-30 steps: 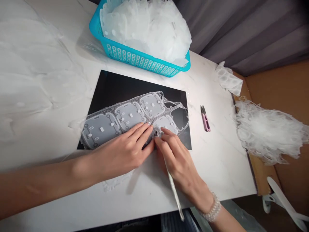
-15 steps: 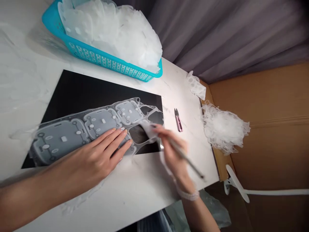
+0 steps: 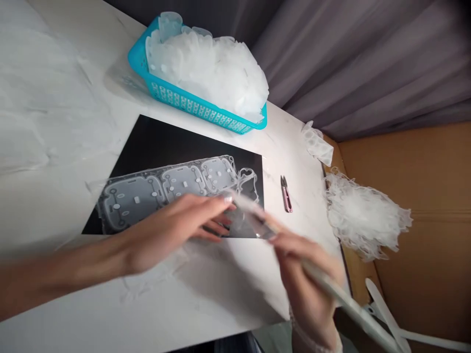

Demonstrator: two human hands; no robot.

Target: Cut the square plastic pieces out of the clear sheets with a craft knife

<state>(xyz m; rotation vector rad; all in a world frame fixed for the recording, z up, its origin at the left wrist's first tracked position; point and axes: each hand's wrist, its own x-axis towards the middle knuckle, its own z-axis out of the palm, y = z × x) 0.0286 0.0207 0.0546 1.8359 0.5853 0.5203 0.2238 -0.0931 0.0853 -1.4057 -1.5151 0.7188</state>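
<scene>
The right hand [image 3: 309, 274] grips a slender tool [image 3: 349, 301] and a blurred translucent piece [image 3: 253, 212]; the left hand [image 3: 184, 220] meets its other end, whether pinching I cannot tell. Beyond, a molded sheet [image 3: 133, 208] lies on a black mat [image 3: 165, 142], near pink snips [image 3: 286, 196]; farther stands a turquoise basket [image 3: 206, 112].

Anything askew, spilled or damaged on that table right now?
Yes: the translucent panel sheet lies slanted across the black mat, out of line with its edges, and the loose webbing at the sheet's right end looks twisted.
</scene>
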